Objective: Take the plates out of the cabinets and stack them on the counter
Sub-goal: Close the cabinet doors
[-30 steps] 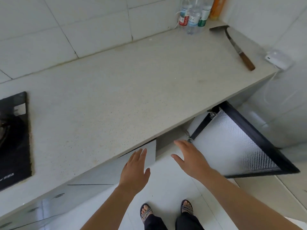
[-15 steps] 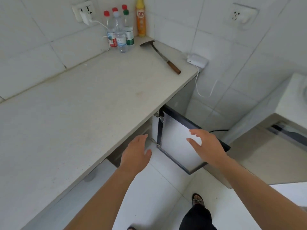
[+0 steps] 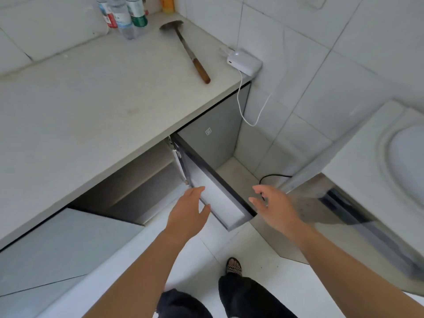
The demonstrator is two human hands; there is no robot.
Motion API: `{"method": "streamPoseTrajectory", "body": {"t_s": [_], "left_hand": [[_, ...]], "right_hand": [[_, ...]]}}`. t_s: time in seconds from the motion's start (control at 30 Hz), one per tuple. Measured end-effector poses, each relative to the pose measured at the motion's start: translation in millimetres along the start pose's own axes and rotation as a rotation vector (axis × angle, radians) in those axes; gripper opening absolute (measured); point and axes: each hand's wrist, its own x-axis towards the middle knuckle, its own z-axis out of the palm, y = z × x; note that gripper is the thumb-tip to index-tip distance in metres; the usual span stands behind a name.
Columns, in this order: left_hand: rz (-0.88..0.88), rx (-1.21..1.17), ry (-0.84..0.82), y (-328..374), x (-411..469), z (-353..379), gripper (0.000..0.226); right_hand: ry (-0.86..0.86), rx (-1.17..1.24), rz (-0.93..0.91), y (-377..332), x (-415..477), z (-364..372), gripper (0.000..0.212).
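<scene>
A pale stone counter (image 3: pixel 91 106) runs across the upper left. Beneath it a cabinet (image 3: pixel 137 187) stands open, its dark-framed frosted door (image 3: pixel 215 193) swung out toward me. No plates show; the cabinet's inside is shadowed and looks bare where I can see it. My left hand (image 3: pixel 188 214) is open with fingers apart, just left of the door's lower edge, in front of the opening. My right hand (image 3: pixel 275 207) is open too, to the right of the door's outer edge, holding nothing.
On the counter's far end lie a wooden-handled spatula (image 3: pixel 185 49), several bottles (image 3: pixel 124 14) and a white charger (image 3: pixel 244 61) with a hanging cable. A closed grey cabinet door (image 3: pixel 57 246) sits at lower left. A white appliance (image 3: pixel 378 168) stands right. My feet are on the white floor.
The view has swung right and closer to the cabinet. The door is swung further open, edge-on to me. My right hand has come off the door and now sits beside it.
</scene>
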Motion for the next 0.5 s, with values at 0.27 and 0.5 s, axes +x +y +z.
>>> {"method": "streamPoseTrajectory", "body": {"t_s": [0.27,0.5], "left_hand": [[-0.134,0.010,-0.039,3,-5,35,0.052],[-0.196,-0.038,0.014,-2,-14,34,0.052]], "right_hand": [[-0.168,0.070,-0.010,22,15,18,0.041],[-0.286,0.063,-0.038,18,20,32,0.045]]}}
